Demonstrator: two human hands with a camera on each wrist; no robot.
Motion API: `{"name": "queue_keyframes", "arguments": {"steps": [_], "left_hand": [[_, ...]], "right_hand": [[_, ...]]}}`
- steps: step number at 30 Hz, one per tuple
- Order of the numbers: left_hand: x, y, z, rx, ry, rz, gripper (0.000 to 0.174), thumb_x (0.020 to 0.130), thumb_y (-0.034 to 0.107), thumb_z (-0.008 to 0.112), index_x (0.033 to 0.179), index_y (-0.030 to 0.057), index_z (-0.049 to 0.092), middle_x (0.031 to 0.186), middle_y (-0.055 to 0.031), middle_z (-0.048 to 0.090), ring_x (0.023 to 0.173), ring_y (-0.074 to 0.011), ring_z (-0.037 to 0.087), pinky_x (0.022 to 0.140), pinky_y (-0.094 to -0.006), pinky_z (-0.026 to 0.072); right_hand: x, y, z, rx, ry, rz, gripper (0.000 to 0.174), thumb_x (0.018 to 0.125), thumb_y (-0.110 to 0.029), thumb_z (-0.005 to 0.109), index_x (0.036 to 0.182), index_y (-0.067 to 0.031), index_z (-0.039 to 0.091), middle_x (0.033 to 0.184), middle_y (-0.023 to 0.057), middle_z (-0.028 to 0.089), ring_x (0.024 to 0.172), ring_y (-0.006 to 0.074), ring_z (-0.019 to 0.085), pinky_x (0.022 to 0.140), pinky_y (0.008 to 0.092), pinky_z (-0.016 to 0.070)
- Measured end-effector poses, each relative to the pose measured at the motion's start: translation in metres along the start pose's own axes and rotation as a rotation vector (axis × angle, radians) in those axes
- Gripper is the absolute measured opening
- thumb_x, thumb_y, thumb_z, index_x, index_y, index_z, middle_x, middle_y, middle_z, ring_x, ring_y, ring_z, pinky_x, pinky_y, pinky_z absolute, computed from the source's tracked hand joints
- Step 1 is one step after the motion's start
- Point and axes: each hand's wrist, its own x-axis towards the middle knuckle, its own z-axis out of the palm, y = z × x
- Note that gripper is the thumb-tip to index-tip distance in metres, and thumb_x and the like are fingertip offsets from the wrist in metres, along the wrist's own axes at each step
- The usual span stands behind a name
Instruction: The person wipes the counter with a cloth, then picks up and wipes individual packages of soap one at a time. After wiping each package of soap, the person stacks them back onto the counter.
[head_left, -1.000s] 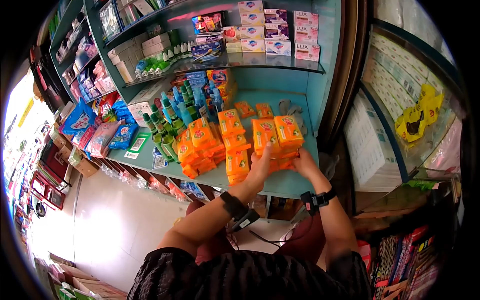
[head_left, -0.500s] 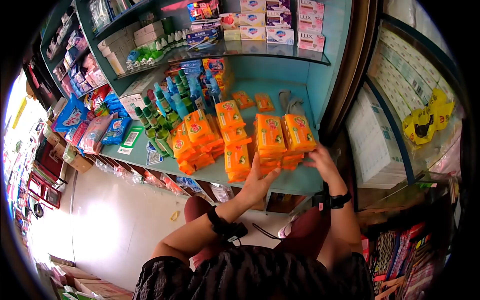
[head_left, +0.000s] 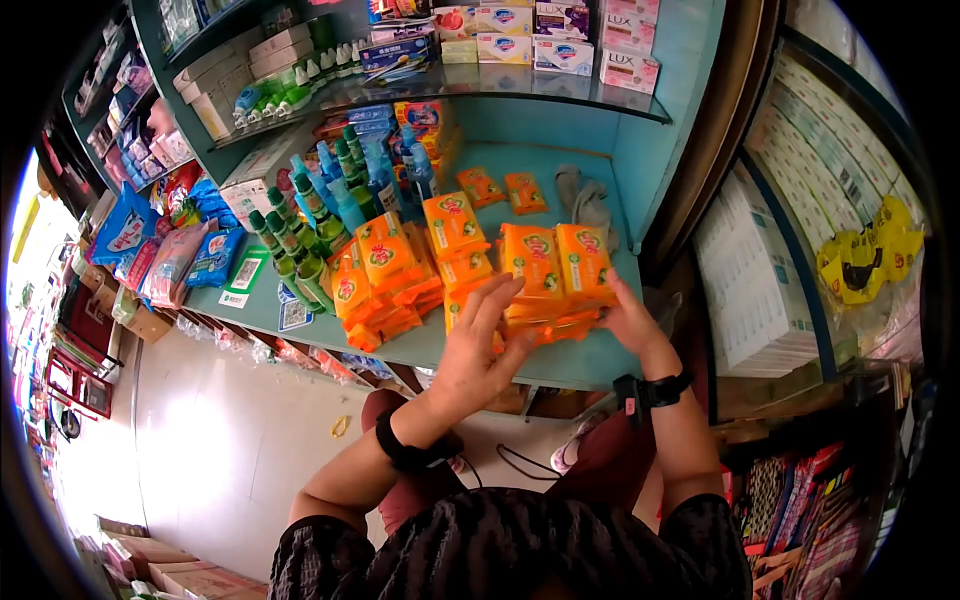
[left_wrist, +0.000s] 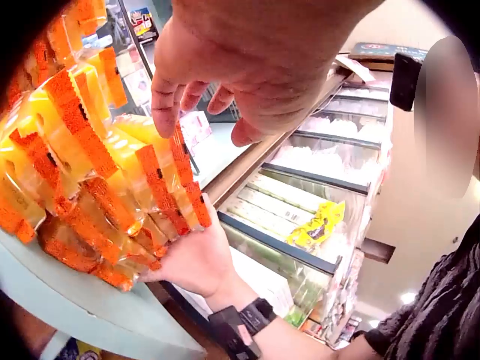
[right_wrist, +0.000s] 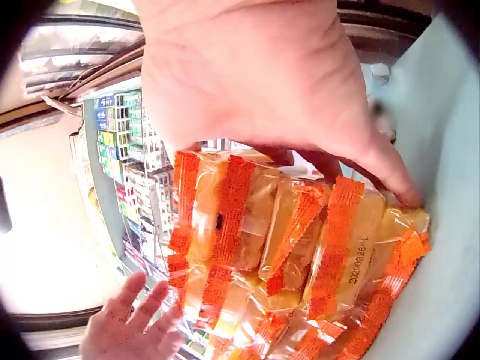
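Observation:
Orange-wrapped soap bars stand in several stacks on the pale blue-green shelf. The right-hand stack (head_left: 555,265) has two bars side by side on top; a narrower stack (head_left: 456,228) and a wider pile (head_left: 385,262) stand left of it. My left hand (head_left: 475,350) is held in front of the stacks with its fingers spread, nothing in it. At the right side of the right-hand stack, my right hand (head_left: 638,325) has its fingers extended along the bars. In the right wrist view, the fingers (right_wrist: 386,169) lie over the clear and orange wrapper ends (right_wrist: 337,247).
Green and blue spray bottles (head_left: 325,205) crowd the shelf left of the soap. Two loose bars (head_left: 525,193) and a grey cloth (head_left: 588,200) lie behind. Boxed soaps (head_left: 563,55) fill the glass shelf above. A glass case (head_left: 760,290) stands to the right.
My left hand has come off the front of the right-hand stack and moved back to the left. The right hand drew slightly away, then came back beside the stack. The head view has shifted a little.

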Motion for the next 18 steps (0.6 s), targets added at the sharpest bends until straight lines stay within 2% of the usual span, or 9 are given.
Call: {"name": "queue_keyframes", "arguments": {"steps": [1,5,8,11,14,15,18], "left_hand": [[0.004,-0.001,-0.001,0.073,0.032,0.053,0.049,0.084,0.009,0.065,0.130,0.0022,0.048,0.126,-0.0176,0.051,0.103,-0.0271,0.057,0.081,-0.0334,0.0504],[0.011,-0.014,-0.005,0.249,0.039,0.030,0.046,0.081,0.013,0.067,0.124,0.0022,0.053,0.110,-0.0160,0.059,0.092,-0.0303,0.057,0.077,-0.0356,0.0491],[0.016,-0.016,-0.007,0.356,0.026,0.096,0.046,0.081,0.015,0.068,0.123,0.0025,0.054,0.109,-0.0153,0.060,0.094,-0.0315,0.056,0.082,-0.0386,0.0469],[0.025,-0.017,-0.008,0.488,0.021,0.140,0.048,0.080,0.021,0.069,0.123,0.0055,0.055,0.112,-0.0142,0.059,0.103,-0.0318,0.055,0.090,-0.0409,0.0429],[0.042,-0.010,-0.006,0.588,0.018,0.305,0.049,0.079,0.027,0.070,0.123,0.0097,0.056,0.118,-0.0116,0.057,0.111,-0.0315,0.053,0.095,-0.0424,0.0405],[0.047,-0.013,-0.002,0.580,-0.044,0.330,0.050,0.079,0.029,0.070,0.124,0.0107,0.056,0.120,-0.0109,0.056,0.112,-0.0316,0.052,0.096,-0.0429,0.0403],[0.057,-0.021,0.008,0.587,-0.192,0.368,0.053,0.079,0.033,0.070,0.125,0.0131,0.055,0.123,-0.0094,0.055,0.115,-0.0314,0.051,0.098,-0.0443,0.0396]], "right_hand": [[-0.001,-0.002,0.013,-0.007,0.007,-0.006,0.071,0.094,-0.060,0.040,0.148,-0.0157,0.025,0.142,0.0075,0.040,0.128,0.0227,0.042,0.097,0.0451,0.0405],[0.001,-0.005,0.031,-0.062,0.001,0.028,0.069,0.096,-0.055,0.038,0.150,-0.0164,0.018,0.143,0.0080,0.038,0.130,0.0213,0.040,0.096,0.0416,0.0426],[0.001,-0.012,0.036,-0.094,-0.036,0.059,0.068,0.098,-0.051,0.037,0.150,-0.0148,0.013,0.145,0.0092,0.035,0.132,0.0212,0.037,0.100,0.0398,0.0399],[0.004,-0.021,0.044,-0.146,-0.068,0.043,0.069,0.099,-0.049,0.037,0.151,-0.0117,0.011,0.147,0.0104,0.031,0.134,0.0210,0.033,0.105,0.0370,0.0340],[0.009,-0.017,0.044,-0.208,-0.115,-0.006,0.071,0.099,-0.049,0.036,0.151,-0.0090,0.009,0.149,0.0110,0.028,0.136,0.0206,0.030,0.109,0.0342,0.0279],[0.012,-0.016,0.043,-0.228,-0.135,-0.027,0.072,0.099,-0.049,0.036,0.151,-0.0083,0.007,0.150,0.0110,0.027,0.136,0.0205,0.029,0.110,0.0334,0.0259],[0.014,-0.016,0.032,-0.318,-0.144,-0.042,0.075,0.098,-0.054,0.038,0.152,-0.0108,0.009,0.151,0.0111,0.026,0.133,0.0209,0.034,0.107,0.0353,0.0308]]}}
